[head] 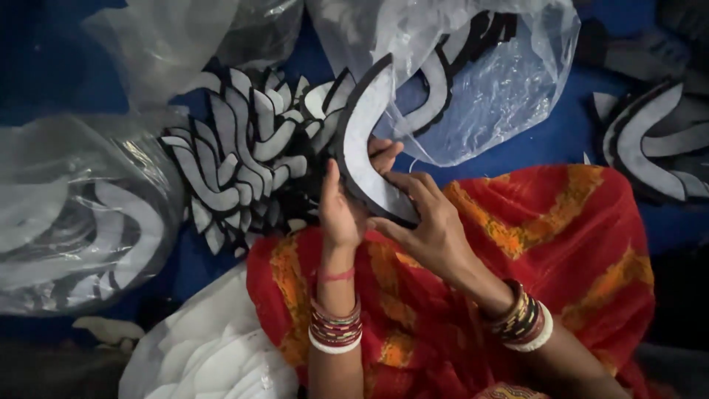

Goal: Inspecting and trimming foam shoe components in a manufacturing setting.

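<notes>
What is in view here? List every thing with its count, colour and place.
curved piece: one, white face with black edge, held in both hands at centre
fanned pile of curved pieces: many, white and black, left of the hands
clear plastic bags: several, holding more curved pieces, top and left
stack of curved pieces: several, white and black, right edge
white cut-outs: a heap, white, bottom left
blue cloth: one, under everything
red and orange garment: one, over the lap
bangles: many, red, gold and white, both wrists
left hand: grips the piece
right hand: grips the piece
</notes>
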